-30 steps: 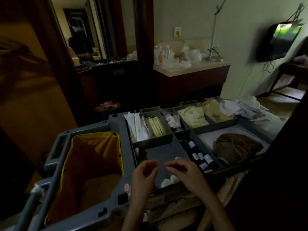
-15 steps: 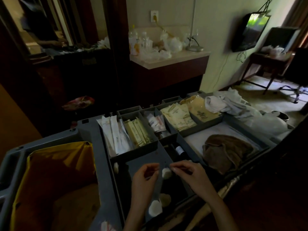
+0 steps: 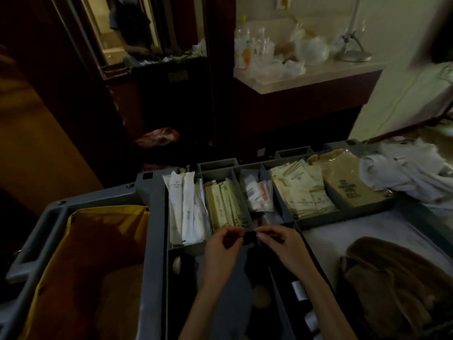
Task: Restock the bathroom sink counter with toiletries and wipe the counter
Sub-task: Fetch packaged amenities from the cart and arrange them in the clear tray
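Observation:
I stand over a grey housekeeping cart (image 3: 152,217) whose tray compartments hold toiletries: long white packets (image 3: 186,204), beige sachets (image 3: 225,204), small pink-and-white packets (image 3: 257,195), cream packets (image 3: 301,192) and brown bags (image 3: 348,182). My left hand (image 3: 223,249) and my right hand (image 3: 282,244) meet fingertip to fingertip above a tray divider. Both pinch a small item that is too dark to make out. Below them lie a round soap (image 3: 261,295) and small bottles (image 3: 300,290). A brown cloth (image 3: 392,278) lies on the cart at the right.
A yellow-lined bag (image 3: 85,253) fills the cart's left end. White linen (image 3: 411,173) is heaped at the cart's far right. Beyond the cart, a pale counter (image 3: 306,74) carries bottles, plastic bags and a lamp (image 3: 353,54). A dark doorway with a mirror is at the left.
My view has moved closer over the tray. Both hands have shifted away from the soap compartment to the divider by the sachets, still pinching together.

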The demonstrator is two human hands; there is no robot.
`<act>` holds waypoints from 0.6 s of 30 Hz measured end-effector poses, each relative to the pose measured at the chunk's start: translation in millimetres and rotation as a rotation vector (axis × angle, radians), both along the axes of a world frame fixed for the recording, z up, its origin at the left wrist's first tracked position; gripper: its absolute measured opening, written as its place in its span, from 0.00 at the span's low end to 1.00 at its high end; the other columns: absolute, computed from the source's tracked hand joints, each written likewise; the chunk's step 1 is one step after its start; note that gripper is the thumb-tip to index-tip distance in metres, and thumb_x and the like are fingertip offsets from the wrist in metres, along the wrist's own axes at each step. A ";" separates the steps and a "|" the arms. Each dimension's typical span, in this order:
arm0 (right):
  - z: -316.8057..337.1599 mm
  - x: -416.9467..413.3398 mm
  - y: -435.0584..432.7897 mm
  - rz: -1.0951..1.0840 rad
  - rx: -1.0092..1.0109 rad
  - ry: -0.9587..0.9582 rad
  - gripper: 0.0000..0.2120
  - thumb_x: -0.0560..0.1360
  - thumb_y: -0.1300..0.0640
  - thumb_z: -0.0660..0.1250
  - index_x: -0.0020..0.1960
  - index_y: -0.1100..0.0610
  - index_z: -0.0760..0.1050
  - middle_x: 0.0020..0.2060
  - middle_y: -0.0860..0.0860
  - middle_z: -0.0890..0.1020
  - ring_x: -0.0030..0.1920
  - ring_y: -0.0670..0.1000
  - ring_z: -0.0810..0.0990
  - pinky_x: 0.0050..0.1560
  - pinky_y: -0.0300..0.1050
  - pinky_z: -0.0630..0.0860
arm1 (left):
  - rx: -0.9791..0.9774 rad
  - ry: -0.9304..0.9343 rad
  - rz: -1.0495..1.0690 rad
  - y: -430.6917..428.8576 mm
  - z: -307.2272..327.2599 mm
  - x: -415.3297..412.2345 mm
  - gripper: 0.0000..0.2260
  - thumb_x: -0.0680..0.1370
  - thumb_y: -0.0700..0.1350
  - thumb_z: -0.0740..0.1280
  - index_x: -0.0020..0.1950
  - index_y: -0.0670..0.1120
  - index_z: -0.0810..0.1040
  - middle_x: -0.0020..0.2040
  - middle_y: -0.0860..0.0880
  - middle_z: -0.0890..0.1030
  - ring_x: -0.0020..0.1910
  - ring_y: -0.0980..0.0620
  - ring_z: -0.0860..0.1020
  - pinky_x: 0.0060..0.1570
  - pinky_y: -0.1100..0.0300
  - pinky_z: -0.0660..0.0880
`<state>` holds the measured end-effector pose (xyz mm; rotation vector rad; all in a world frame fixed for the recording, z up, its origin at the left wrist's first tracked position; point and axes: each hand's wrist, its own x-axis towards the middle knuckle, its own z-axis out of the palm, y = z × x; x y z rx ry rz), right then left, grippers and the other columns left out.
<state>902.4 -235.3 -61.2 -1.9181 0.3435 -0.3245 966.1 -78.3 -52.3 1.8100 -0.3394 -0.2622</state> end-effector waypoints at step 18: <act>-7.6 40.2 -25.7 -0.219 -0.199 -0.192 0.06 0.73 0.59 0.71 0.50 0.54 0.81 0.45 0.49 0.82 0.44 0.44 0.80 0.46 0.34 0.77 | -0.007 -0.126 0.187 -48.4 -22.3 25.5 0.11 0.72 0.35 0.73 0.49 0.49 0.80 0.40 0.56 0.82 0.41 0.62 0.80 0.44 0.70 0.76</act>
